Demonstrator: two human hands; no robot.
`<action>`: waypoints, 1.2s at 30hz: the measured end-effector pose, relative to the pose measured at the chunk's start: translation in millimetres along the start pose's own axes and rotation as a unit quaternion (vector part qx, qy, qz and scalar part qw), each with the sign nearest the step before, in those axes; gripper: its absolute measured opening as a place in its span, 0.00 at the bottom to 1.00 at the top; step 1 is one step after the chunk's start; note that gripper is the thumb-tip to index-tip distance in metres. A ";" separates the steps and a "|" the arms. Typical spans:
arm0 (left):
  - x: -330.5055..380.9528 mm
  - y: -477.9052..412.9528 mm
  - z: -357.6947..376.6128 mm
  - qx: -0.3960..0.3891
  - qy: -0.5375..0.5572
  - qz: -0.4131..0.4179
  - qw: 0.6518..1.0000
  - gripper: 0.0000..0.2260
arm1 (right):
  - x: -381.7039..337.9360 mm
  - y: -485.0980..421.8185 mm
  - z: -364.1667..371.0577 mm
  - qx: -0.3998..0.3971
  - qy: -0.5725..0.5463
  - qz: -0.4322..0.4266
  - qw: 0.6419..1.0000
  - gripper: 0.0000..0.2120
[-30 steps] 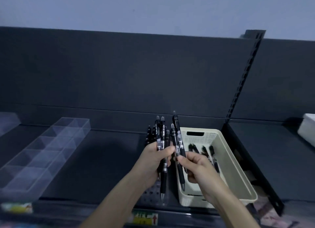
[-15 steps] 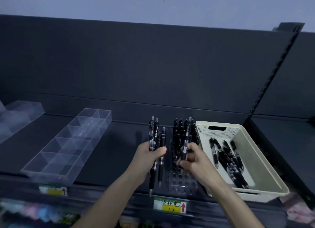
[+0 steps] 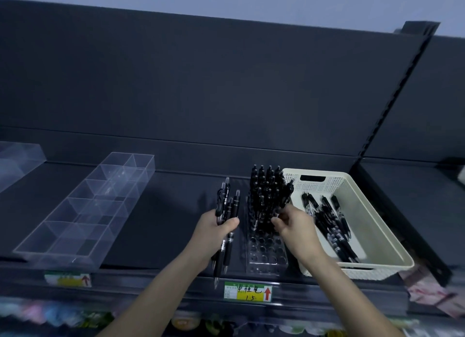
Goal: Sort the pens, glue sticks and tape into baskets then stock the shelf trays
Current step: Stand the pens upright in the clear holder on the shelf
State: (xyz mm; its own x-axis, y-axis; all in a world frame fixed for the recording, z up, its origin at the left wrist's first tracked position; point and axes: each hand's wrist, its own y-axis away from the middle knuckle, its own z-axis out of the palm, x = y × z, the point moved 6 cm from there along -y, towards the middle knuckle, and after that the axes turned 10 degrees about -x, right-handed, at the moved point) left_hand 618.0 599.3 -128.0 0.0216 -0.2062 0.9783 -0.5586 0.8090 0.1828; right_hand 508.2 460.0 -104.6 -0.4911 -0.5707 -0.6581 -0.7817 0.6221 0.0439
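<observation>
1. While the yellow-and-green price label (image 3: 247, 290) sits nearest on the front lip of the shelf (image 3: 156, 223), both forearms reach up past it to the work behind.
2. The left hand (image 3: 214, 229) is wrapped round a bundle of pens (image 3: 227, 205). It holds them near upright, clicker ends up and tips hanging below the fist, just left of the holder.
3. The right hand (image 3: 295, 223) pinches a single pen (image 3: 286, 195) by its lower barrel. That pen leans up and to the right, with its tip end down at the fingers and over the holder's right side.
4. Between the hands stands the clear pen holder (image 3: 266, 255). Its near rows of holes are bare, and its far rows are packed with standing pens (image 3: 264, 185).
5. The move seems to turn on this: the free holes lie just below and toward the person from the right hand's pen. Its long axis would need tipping upright and lowering tip-first. The right hand is the nearer one, and the left serves as the supply.
6. Touching or just beside the holder's right side, the cream basket (image 3: 377, 226) holds loose pens (image 3: 332, 228) lying lengthwise toward the back.
7. Well to the left is an empty, clear divided tray (image 3: 83, 210), which runs front to back.
8. Farthest is the dark back panel (image 3: 226, 85).
</observation>
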 end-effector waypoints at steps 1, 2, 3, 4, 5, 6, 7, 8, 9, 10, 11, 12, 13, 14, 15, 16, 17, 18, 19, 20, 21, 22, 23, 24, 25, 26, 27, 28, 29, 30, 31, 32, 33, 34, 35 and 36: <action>0.4 0.1 0.6 0.000 -0.009 0.004 1.000 0.11 | -0.3 -0.4 0.7 0.007 0.008 0.000 1.000 0.04; 1.9 0.5 1.3 0.003 -0.018 0.009 1.000 0.13 | -1.3 -0.6 1.8 0.011 0.016 0.002 1.000 0.05; 3.6 1.0 1.9 0.005 -0.026 0.015 1.000 0.14 | -1.6 -1.7 3.0 0.016 0.022 -0.001 1.000 0.06; 5.2 1.5 2.7 0.006 -0.032 0.020 0.999 0.14 | -2.0 -2.4 3.4 0.020 0.028 -0.001 0.999 0.07; 6.1 1.8 3.3 0.004 -0.037 0.023 0.999 0.14 | -2.3 -3.2 4.1 0.025 0.034 -0.004 0.999 0.07; 6.4 1.8 3.9 0.000 -0.039 0.025 0.999 0.14 | -3.1 -2.9 4.9 0.026 0.042 -0.003 0.999 0.07; 5.9 1.7 4.2 -0.005 -0.040 0.025 0.999 0.13 | -3.4 -2.9 6.8 0.025 0.050 -0.006 0.998 0.07; 4.9 1.3 4.4 -0.009 -0.040 0.023 0.999 0.13 | -4.0 -2.3 10.1 0.018 0.059 -0.005 0.998 0.06; 3.9 1.0 4.5 -0.012 -0.040 0.021 0.999 0.12 | -4.5 -1.8 14.3 0.011 0.069 -0.007 0.998 0.05; 3.1 0.7 4.8 -0.013 -0.039 0.018 0.999 0.11 | -5.5 -1.2 18.7 0.002 0.078 -0.008 0.997 0.06; 2.5 0.6 5.1 -0.014 -0.036 0.016 0.999 0.09 | -6.1 -1.1 23.0 -0.005 0.087 -0.011 0.996 0.06; 2.4 0.5 5.7 -0.014 -0.032 0.015 0.999 0.08 | -6.3 -1.3 26.8 -0.013 0.095 -0.008 0.995 0.07; 2.3 0.4 6.1 -0.014 -0.029 0.014 0.999 0.06 | -5.7 -1.6 30.0 -0.023 0.100 -0.003 0.995 0.07; 2.4 0.2 6.5 -0.013 -0.027 0.014 0.999 0.05 | -5.0 -2.2 32.5 -0.033 0.104 0.005 0.994 0.07; 2.1 0.2 6.5 -0.012 -0.028 0.013 0.999 0.05 | -3.8 -3.0 34.7 -0.040 0.107 0.011 0.993 0.07; 2.1 0.3 6.3 -0.011 -0.028 0.013 0.999 0.04 | -2.7 -3.8 36.2 -0.046 0.111 0.016 0.993 0.07; 2.3 0.6 6.1 -0.009 -0.026 0.012 1.000 0.04 | -2.2 -4.6 36.9 -0.048 0.115 0.018 0.992 0.07; 2.2 0.9 6.1 -0.007 -0.021 0.013 1.000 0.05 | -1.9 -4.8 37.5 -0.048 0.120 0.019 0.991 0.08; 1.8 1.3 6.3 -0.006 -0.015 0.012 1.000 0.05 | -2.1 -5.2 37.8 -0.046 0.123 0.017 0.991 0.08; 1.5 1.7 6.8 -0.005 -0.008 0.010 1.000 0.05 | -2.0 -5.8 38.1 -0.045 0.123 0.016 0.991 0.08; 1.1 2.5 7.4 -0.006 -0.001 0.007 1.000 0.05 | -2.1 -5.8 37.9 -0.043 0.123 0.015 0.991 0.08; 0.9 3.1 8.1 -0.008 0.006 0.004 1.000 0.05 | -2.3 -5.2 37.2 -0.043 0.123 0.015 0.991 0.08; 0.8 3.7 8.6 -0.011 0.012 0.003 1.000 0.04 | -2.1 -4.5 36.8 -0.045 0.121 0.014 0.991 0.09; 1.1 4.1 8.9 -0.012 0.017 0.002 1.000 0.04 | -1.7 -3.2 35.9 -0.047 0.119 0.014 0.992 0.09; 1.9 4.8 9.0 -0.014 0.022 0.001 1.000 0.04 | -1.8 -1.1 33.5 -0.044 0.119 0.013 0.992 0.09; 2.5 5.0 8.7 -0.014 0.029 0.000 0.999 0.04 | -2.6 1.6 29.3 -0.036 0.113 0.011 0.993 0.09; 3.3 5.2 8.4 -0.015 0.037 0.000 0.999 0.04 | -4.3 4.4 23.6 -0.019 0.096 0.005 0.995 0.09; 4.3 5.4 8.4 -0.017 0.044 -0.001 0.999 0.05 | -6.8 7.7 17.1 0.002 0.065 -0.005 0.998 0.08; 6.0 5.7 9.2 -0.021 0.047 -0.002 0.999 0.05 | -11.4 11.3 10.5 0.020 0.022 -0.016 0.999 0.08; 7.9 5.8 10.7 -0.028 0.045 -0.002 0.999 0.05 | -17.5 15.1 4.3 0.030 -0.025 -0.027 0.999 0.07; 10.4 6.1 13.1 -0.037 0.041 0.002 0.998 0.05 | -23.4 17.7 0.3 0.025 -0.075 -0.036 0.996 0.06; 13.4 6.5 16.4 -0.050 0.037 0.009 0.998 0.05 | -27.7 18.1 -1.3 0.009 -0.124 -0.042 0.991 0.07; 17.3 7.3 20.2 -0.065 0.034 0.017 0.997 0.04 | -30.8 17.3 -1.2 -0.014 -0.163 -0.045 0.986 0.07; 20.1 8.0 24.1 -0.080 0.029 0.023 0.996 0.04 | -32.8 16.6 -0.1 -0.035 -0.189 -0.047 0.980 0.09; 23.0 8.9 27.6 -0.092 0.025 0.026 0.995 0.03 | -32.7 16.1 1.2 -0.051 -0.211 -0.045 0.975 0.11; 24.2 9.2 29.4 -0.098 0.021 0.024 0.995 0.03 | -30.8 16.0 1.6 -0.060 -0.236 -0.037 0.969 0.12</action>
State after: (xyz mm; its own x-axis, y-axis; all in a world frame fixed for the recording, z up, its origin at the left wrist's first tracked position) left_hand 589.0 585.5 -105.5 0.0353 -0.1454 0.9887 -0.3878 0.9099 0.1476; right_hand 511.4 488.4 -84.8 -0.2236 -0.2849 -0.9321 -0.8608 0.5063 0.0517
